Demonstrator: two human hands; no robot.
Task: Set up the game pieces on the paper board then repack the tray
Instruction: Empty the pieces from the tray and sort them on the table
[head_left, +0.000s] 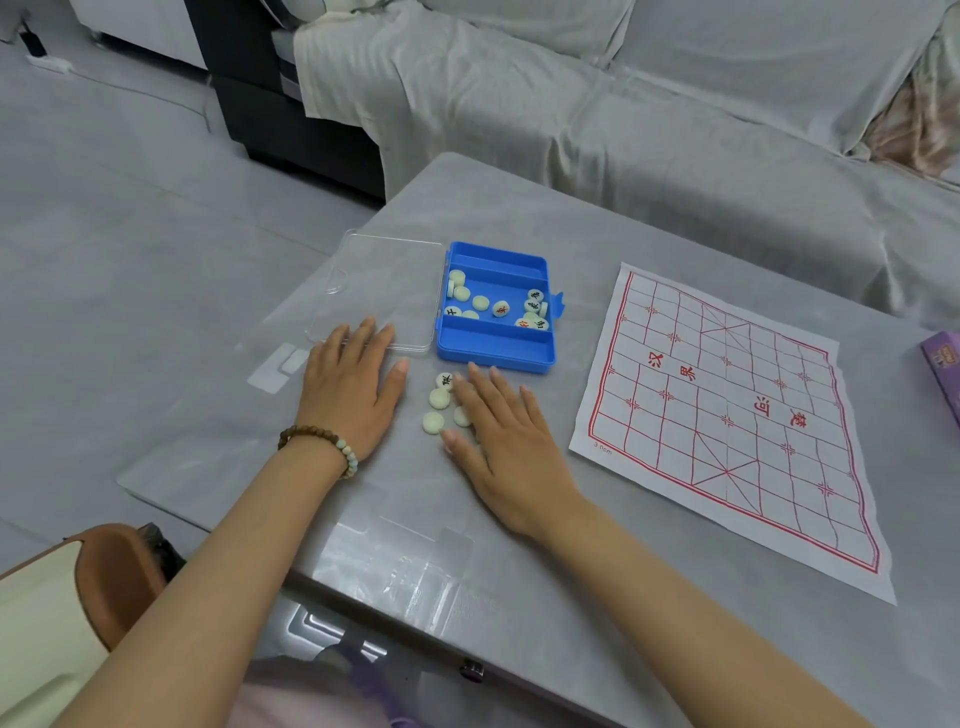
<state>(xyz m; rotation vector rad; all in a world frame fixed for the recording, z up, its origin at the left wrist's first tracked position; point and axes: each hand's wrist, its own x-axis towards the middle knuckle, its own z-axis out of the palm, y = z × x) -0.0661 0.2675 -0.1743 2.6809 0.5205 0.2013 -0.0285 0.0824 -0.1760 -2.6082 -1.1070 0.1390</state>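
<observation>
A: At the right fingers (498, 392), all straight and slightly spread. The right hand (498, 431) lies flat and grips nothing, with loose pieces (439, 397) touching its left edge.
B: Left hand (348, 384)?
A: Flat too, fingers straight and together, tips at the clear lid (374, 291). The pieces sit between both hands, just before the tray (493, 358) (more pieces inside it).
B: And the board (727, 415)?
A: Right of the right hand, bare, long axis running roughly away from the person. I'd judge the right hand nearer for carrying pieces across.
B: Surroundings?
A: Grey table (519, 218), purple box (943, 374) at its right edge, draped sofa (675, 130) behind.
</observation>
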